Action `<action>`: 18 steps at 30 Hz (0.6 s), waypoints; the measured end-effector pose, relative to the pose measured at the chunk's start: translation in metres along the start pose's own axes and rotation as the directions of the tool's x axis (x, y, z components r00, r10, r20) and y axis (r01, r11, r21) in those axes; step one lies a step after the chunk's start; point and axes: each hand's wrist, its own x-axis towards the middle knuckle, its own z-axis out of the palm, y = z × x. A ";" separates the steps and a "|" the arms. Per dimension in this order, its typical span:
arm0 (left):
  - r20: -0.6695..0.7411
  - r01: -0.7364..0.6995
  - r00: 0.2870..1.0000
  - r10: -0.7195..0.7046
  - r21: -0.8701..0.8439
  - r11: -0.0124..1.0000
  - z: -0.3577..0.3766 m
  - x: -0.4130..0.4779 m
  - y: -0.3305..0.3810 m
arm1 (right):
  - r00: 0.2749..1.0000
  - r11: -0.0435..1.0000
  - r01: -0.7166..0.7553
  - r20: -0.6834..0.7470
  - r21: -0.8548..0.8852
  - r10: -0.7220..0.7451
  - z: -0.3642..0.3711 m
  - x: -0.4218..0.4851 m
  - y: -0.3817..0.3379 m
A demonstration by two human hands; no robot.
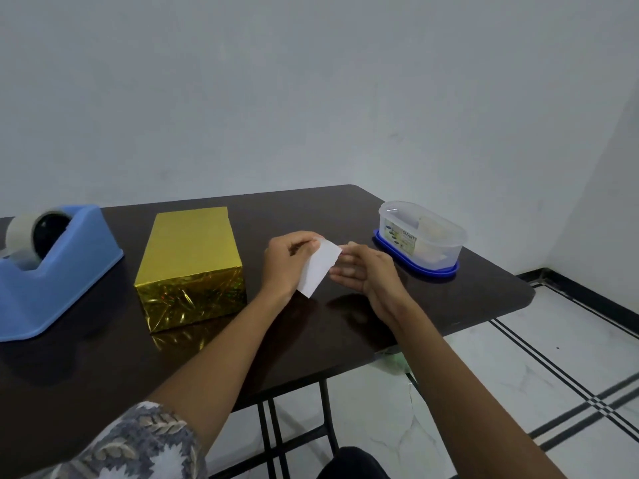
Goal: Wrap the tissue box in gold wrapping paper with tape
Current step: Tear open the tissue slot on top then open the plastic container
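The tissue box (192, 264), covered all over in shiny gold wrapping paper, lies on the dark table (311, 340) left of centre. A blue tape dispenser (55, 271) with a roll of clear tape stands at the far left. Just right of the box, above the table, my left hand (285, 262) pinches the top edge of a small white paper slip (320, 267). My right hand (363, 271) is beside it, fingers fairly straight, its fingertips at the slip's right edge. Neither hand touches the box.
A clear plastic container (423, 235) with a blue base sits at the table's far right, holding pale items. The table's right edge drops to a white tiled floor (518, 375). A grey wall stands behind.
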 end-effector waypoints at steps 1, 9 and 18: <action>0.003 -0.003 1.000 0.002 0.010 1.000 0.000 -0.001 0.000 | 1.000 1.000 0.001 0.008 -0.014 0.000 0.000 0.000 0.001; 0.112 0.053 0.993 -0.048 -0.039 0.998 0.000 -0.002 0.005 | 0.974 0.992 0.116 -0.189 -0.045 -0.123 -0.003 0.004 0.004; 0.185 -0.003 0.982 -0.026 0.154 0.988 -0.004 -0.002 0.010 | 0.964 0.962 0.213 -0.125 -0.172 -0.236 -0.002 0.006 0.005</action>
